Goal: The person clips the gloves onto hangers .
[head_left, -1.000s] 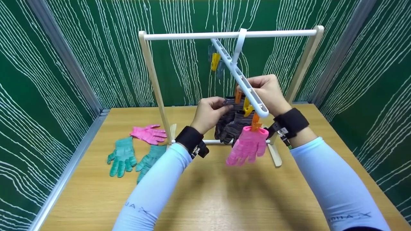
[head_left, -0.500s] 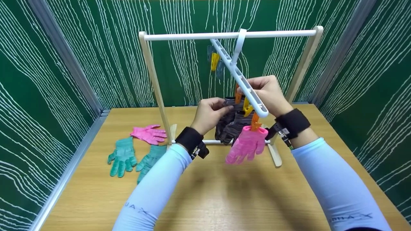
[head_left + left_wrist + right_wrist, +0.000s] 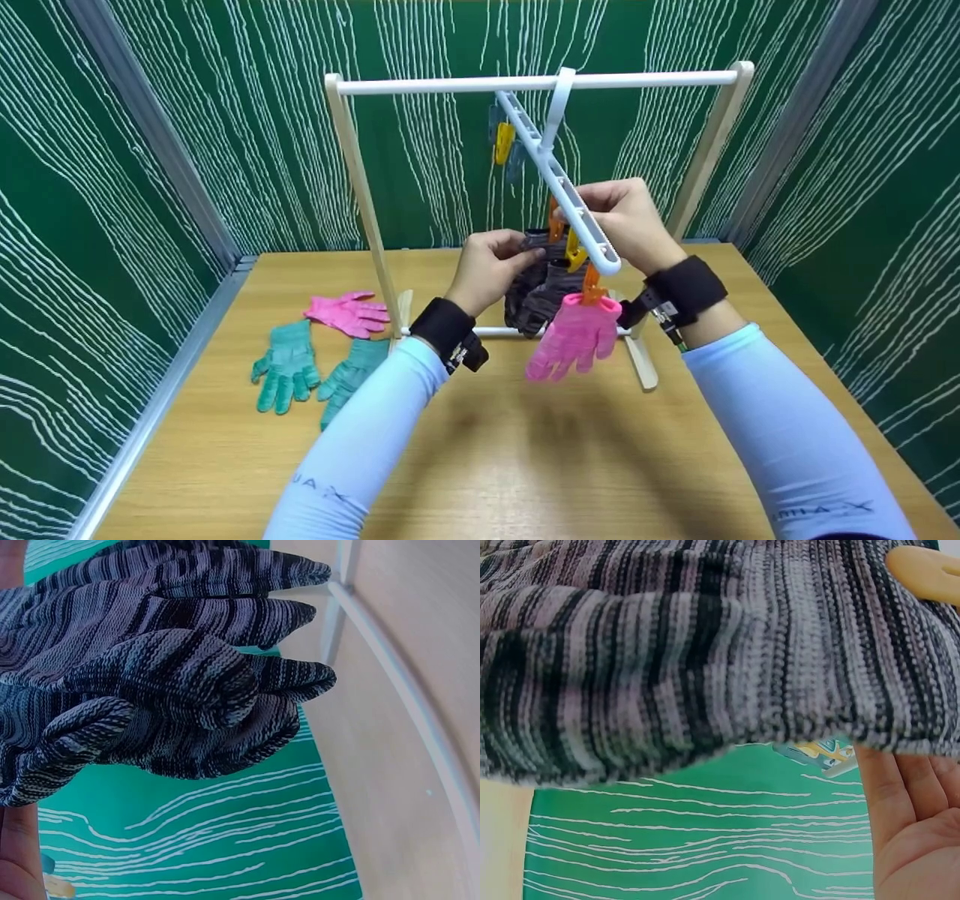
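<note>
My left hand [image 3: 484, 270] pinches the cuff of a dark grey-black striped knit glove [image 3: 527, 296] below the hanger. Behind the hanger's bar, my right hand [image 3: 630, 225] pinches an orange clothespin [image 3: 555, 227] that sits at that cuff; its fingertips are partly hidden by the bar. A second striped glove [image 3: 568, 279] hangs close by under a yellow clothespin [image 3: 576, 251]. A pink glove [image 3: 576, 341] hangs from another orange clothespin [image 3: 592, 286] at the near end of the pale blue hanger [image 3: 551, 163]. In the left wrist view, the striped gloves' fingers [image 3: 247, 622] overlap.
The hanger hooks over the white rail [image 3: 450, 84] of a wooden stand [image 3: 358, 187]. Spare clothespins [image 3: 504, 142] dangle at its far end. On the table's left lie a pink glove [image 3: 349, 313] and two green gloves [image 3: 289, 367], one partly behind my left sleeve.
The hanger's near end has shifted slightly left, and the hanging pink glove has swung a little left and up with it. Both hands keep almost the same places and grips.
</note>
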Demonstrator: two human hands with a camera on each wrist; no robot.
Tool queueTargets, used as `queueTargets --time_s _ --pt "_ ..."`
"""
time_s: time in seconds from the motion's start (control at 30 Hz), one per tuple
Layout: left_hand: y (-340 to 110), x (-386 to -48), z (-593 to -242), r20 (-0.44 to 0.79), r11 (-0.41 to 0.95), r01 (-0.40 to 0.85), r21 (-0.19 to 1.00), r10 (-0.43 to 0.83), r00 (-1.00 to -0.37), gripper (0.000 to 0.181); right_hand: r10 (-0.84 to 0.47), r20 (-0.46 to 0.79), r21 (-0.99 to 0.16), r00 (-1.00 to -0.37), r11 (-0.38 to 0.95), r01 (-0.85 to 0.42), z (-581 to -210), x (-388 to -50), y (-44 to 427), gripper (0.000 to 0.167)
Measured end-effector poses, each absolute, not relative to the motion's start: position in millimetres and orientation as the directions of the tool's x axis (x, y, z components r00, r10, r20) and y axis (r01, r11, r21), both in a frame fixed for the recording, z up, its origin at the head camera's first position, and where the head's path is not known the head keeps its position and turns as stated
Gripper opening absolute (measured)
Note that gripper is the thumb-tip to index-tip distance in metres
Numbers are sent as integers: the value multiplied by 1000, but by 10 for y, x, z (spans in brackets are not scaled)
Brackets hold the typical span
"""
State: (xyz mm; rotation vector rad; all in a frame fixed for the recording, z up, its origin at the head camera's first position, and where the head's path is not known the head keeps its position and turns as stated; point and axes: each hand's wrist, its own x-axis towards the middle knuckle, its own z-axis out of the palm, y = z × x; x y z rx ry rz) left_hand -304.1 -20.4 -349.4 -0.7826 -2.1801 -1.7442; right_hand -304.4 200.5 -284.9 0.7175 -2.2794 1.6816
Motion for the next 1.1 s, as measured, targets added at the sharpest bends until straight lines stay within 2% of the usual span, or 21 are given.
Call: queueTargets --time_s 0.4,0.6,1.1 --pt "-183 -3042 -3508 483 134 533 835 286 -828 12 -253 464 -822 -849 234 -519 -2861 -3019 2035 15" --pt "-173 -3036 -3509 482 143 537 831 297 -825 12 -257 458 -830 -851 221 -513 -2843 -2992 2077 23" --pt "-177 -3037 -3527 459 157 515 843 288 -840 14 -228 468 -768 -854 373 -521 -2733 -2731 2258 32"
